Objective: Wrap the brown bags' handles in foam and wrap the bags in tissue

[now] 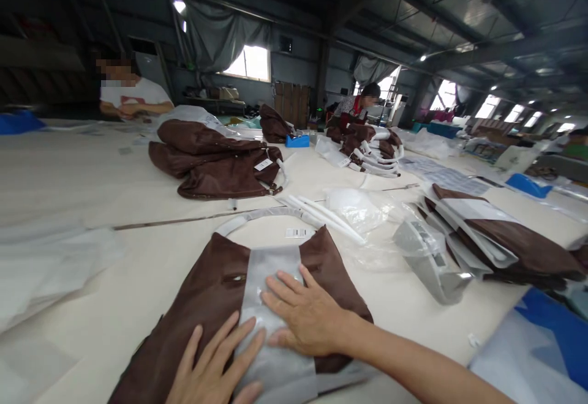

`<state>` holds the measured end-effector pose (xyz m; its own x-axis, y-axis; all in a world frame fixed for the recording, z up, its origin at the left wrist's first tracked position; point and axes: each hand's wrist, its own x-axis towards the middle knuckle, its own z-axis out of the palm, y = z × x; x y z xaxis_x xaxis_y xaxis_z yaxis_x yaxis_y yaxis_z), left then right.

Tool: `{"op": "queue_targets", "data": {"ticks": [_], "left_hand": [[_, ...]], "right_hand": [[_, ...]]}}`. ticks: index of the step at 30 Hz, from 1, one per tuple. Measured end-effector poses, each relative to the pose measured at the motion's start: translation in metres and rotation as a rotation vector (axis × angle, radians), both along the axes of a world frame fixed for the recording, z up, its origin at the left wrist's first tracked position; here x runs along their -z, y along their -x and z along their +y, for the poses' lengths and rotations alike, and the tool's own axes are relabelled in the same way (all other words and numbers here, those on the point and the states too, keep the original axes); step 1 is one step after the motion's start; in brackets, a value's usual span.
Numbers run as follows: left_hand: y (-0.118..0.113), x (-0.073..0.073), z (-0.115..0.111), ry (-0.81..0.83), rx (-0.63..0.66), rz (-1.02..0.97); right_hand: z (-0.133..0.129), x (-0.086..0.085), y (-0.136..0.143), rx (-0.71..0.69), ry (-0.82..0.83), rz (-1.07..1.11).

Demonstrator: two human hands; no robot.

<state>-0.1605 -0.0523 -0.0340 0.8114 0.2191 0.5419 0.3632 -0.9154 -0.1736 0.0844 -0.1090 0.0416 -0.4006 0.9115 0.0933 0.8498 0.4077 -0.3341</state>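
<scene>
Head view shows the left hand [215,358] and right hand [309,317], fingers spread, resting on the brown bag [215,297], which lies on the counter [156,254] and seems soft, light, floppy, best gripped by its wrapped handle [271,212].

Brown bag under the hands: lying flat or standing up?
Lying flat: the brown bag shows its broad side upward on the table, its wrapped handle laid out beyond, right hand palm-down on top.

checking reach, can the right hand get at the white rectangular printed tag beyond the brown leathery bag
Probably yes: the right hand rests on the flat grey strip, just short of the tag, and nothing visible covers it.
</scene>
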Motion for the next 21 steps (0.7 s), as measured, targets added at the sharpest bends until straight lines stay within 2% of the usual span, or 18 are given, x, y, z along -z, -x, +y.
{"op": "queue_targets", "data": {"ticks": [2,4,6,8,10,11,13,14,19,21], "left_hand": [[0.005,-0.011,-0.002,0.110,-0.002,0.028],[0.015,-0.024,0.002,0.293,-0.044,-0.032],[0.028,-0.035,0.014,0.473,-0.162,-0.167],[0.042,-0.042,0.033,0.625,-0.372,-0.305],[0.050,-0.044,0.053,0.810,-0.602,-0.382],[0.052,-0.044,0.062,0.926,-0.697,-0.404],[0.051,-0.046,0.075,1.160,-0.805,-0.447],[0.049,-0.048,0.078,1.272,-0.811,-0.471],[0.033,-0.067,0.073,1.850,-0.568,-0.583],[0.033,-0.073,0.067,2.028,-0.562,-0.668]], "right_hand": [[-0.009,0.002,-0.007,0.026,0.019,0.024],[-0.022,0.007,-0.021,0.140,-0.035,0.123],[-0.038,0.015,-0.042,0.400,-0.150,0.307],[-0.056,0.024,-0.066,0.740,-0.205,0.516],[-0.070,0.034,-0.085,1.006,-0.095,0.702],[-0.076,0.038,-0.091,1.081,0.010,0.793],[-0.080,0.042,-0.097,1.103,0.233,0.978],[-0.080,0.042,-0.098,1.073,0.316,1.067],[-0.067,0.034,-0.093,0.859,0.542,1.412],[-0.060,0.029,-0.093,0.791,0.642,1.546]]}}
